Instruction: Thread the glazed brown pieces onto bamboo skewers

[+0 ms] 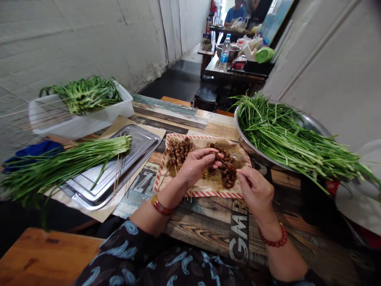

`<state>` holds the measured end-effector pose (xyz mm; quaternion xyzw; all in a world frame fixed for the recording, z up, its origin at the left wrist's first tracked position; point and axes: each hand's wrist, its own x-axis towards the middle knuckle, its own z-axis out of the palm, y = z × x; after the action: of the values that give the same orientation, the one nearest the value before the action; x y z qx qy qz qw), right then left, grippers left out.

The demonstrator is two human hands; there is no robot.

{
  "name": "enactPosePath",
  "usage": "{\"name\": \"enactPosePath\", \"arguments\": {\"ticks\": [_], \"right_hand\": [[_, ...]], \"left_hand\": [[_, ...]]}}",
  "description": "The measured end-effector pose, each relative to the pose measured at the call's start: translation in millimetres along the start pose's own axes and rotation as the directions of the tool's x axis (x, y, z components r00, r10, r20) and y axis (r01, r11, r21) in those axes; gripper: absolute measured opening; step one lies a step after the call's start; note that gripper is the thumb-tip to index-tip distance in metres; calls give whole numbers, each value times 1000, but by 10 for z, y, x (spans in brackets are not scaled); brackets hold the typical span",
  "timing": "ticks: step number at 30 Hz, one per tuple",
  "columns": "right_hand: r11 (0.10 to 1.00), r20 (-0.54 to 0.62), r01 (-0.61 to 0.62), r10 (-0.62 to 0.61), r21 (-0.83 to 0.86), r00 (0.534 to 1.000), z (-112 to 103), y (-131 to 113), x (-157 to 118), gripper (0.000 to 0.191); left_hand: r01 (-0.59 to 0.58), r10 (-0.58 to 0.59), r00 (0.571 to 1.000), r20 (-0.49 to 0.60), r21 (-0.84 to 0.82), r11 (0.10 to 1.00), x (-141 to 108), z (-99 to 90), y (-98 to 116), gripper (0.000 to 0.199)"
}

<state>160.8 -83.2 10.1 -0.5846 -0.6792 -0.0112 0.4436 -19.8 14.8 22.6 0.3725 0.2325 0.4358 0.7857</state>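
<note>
On a paper-lined tray [196, 193] with a red-and-white striped edge lie dark, glossy brown pieces of food [180, 151], some on thin wooden skewers. My left hand [196, 165] hovers over the tray, its thumb and fingers pinched on one dark glossy food piece. Close to the tray's right side, my right hand [257, 190] is closed in a pinch, thumb and forefinger together. A thin skewer seems to run between the two hands, its right end at my right fingertips. More glossy pieces [228, 178] lie beneath and between the hands.
Left of the tray, a bunch of green chives [98, 153] and several skewers rest on a metal tray lid [143, 137]. Behind it stands a white plastic bin [119, 109] of greens. A steel bowl [253, 147] heaped with chives is at right. Farther off, a person [235, 15] sits.
</note>
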Motion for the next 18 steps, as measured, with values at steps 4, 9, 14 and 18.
{"name": "enactPosePath", "arguments": {"ticks": [4, 9, 14, 18], "right_hand": [[1000, -26, -7, 7, -13, 1000, 27, -8, -8, 13], [1000, -36, 2, -2, -11, 999, 42, -35, -6, 13], [999, -28, 9, -10, -37, 1000, 38, -61, -7, 13], [1000, -10, -3, 3, -16, 1000, 39, -54, -16, 12]], "left_hand": [[3, -3, 1000, 9, -8, 1000, -5, 8, -4, 27], [12, -12, 1000, 2, -11, 1000, -12, 26, -2, 27], [22, -22, 1000, 7, -8, 1000, -11, 25, -5, 28], [21, -21, 1000, 17, -6, 1000, -13, 22, -7, 27]]}}
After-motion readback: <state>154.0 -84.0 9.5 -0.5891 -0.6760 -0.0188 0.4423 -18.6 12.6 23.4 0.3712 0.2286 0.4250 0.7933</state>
